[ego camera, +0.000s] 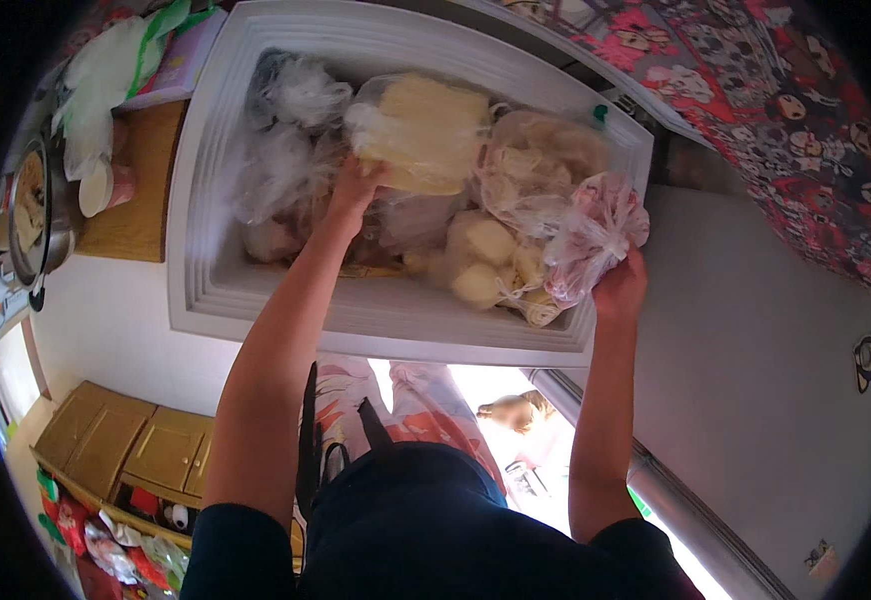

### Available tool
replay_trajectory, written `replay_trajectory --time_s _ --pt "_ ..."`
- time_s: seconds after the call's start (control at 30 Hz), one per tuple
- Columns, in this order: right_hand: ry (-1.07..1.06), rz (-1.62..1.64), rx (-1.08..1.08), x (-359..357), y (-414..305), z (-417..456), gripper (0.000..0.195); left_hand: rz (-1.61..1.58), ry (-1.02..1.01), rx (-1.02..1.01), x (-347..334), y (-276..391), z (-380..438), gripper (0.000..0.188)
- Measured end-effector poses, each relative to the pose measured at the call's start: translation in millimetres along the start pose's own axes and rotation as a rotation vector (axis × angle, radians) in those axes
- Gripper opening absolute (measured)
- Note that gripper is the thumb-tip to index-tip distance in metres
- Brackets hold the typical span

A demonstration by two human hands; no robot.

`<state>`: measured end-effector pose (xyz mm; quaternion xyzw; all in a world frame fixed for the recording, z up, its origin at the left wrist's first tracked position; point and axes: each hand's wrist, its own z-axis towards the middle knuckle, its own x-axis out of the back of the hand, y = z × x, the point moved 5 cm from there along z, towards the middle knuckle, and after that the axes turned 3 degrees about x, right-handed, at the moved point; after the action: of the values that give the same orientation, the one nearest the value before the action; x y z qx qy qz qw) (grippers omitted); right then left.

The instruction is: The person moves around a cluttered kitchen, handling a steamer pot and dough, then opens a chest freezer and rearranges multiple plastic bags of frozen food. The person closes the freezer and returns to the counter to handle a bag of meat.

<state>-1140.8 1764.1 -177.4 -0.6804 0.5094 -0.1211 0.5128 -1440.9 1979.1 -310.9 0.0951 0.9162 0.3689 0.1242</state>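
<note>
An open chest freezer (pixel 203 315) full of bagged food lies before me. My left hand (pixel 361 182) grips the lower left edge of a flat, pale yellow block in clear plastic (pixel 432 131). My right hand (pixel 621 283) holds a knotted clear bag of pinkish-red food (pixel 593 232) at the freezer's right rim. Between them are a bag of pale, folded food (pixel 544 154) and a bag of round, cream-coloured pieces (pixel 484 262). Crumpled clear bags (pixel 285 161) fill the left end. My fingertips are partly hidden by the plastic.
Left of the freezer, a wooden surface (pixel 135 180) bears a paper cup (pixel 109 187) and plastic bags; a pot (pixel 34 210) stands beyond. Patterned fabric (pixel 705 67) hangs at the upper right. A wooden cabinet (pixel 117 442) is at the lower left. Part of another person (pixel 514 412) shows below.
</note>
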Motion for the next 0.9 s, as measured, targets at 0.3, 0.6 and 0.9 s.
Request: replay_trajectory --time_s 0.3,0.6,0.9 --pt "-0.022 0.086 0.029 2 -35 -4 0.047 0.272 0.366 -0.106 16 -9 -12 0.057" --pt "-0.170 0.156 -0.195 -13 43 -14 0.043 1.687 0.368 -0.976 51 116 0 0.063" --pt "-0.390 0.086 -0.413 -182 113 -60 0.042 1.182 0.388 -0.926 70 123 -63 0.052"
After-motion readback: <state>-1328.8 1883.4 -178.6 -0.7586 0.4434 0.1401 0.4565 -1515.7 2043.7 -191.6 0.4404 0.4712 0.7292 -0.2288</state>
